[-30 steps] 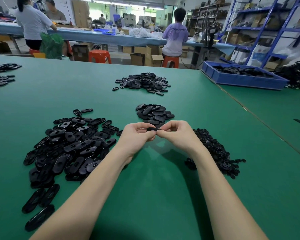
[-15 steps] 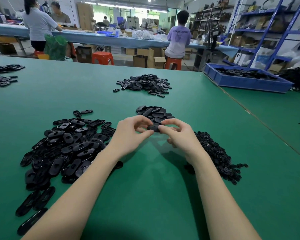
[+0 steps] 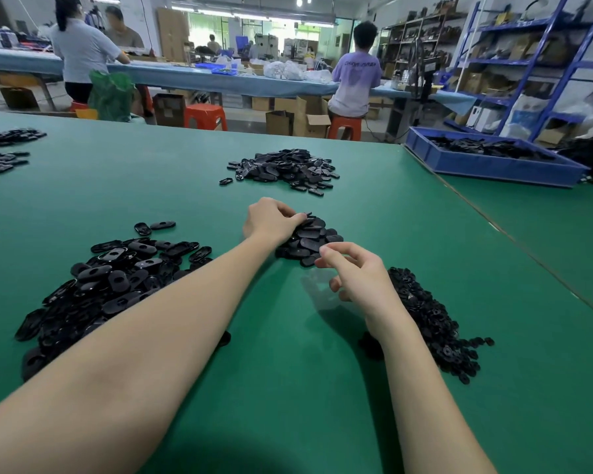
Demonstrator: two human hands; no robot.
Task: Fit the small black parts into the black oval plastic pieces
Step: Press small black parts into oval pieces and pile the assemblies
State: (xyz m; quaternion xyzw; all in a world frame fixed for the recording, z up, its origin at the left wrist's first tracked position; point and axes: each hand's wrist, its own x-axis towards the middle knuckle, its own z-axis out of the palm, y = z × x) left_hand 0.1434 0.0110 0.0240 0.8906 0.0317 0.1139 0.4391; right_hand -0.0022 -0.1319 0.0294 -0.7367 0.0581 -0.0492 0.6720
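Small central heap of black oval pieces [image 3: 310, 239] on green table [image 3: 288, 388], taken as landmark. Left hand [image 3: 271, 218] rests on heap's far-left edge, fingers curled onto top piece; actual grasp cannot be told. Right hand [image 3: 356, 273] hovers at heap's near-right edge, fingers loosely curled, nothing held. Pile of small black parts [image 3: 432, 323] right of heap, nearer viewer. Large pile of oval pieces [image 3: 110, 282] left of heap. Further pile [image 3: 283, 169] beyond heap. Blue tray [image 3: 493, 162] far right of heap.
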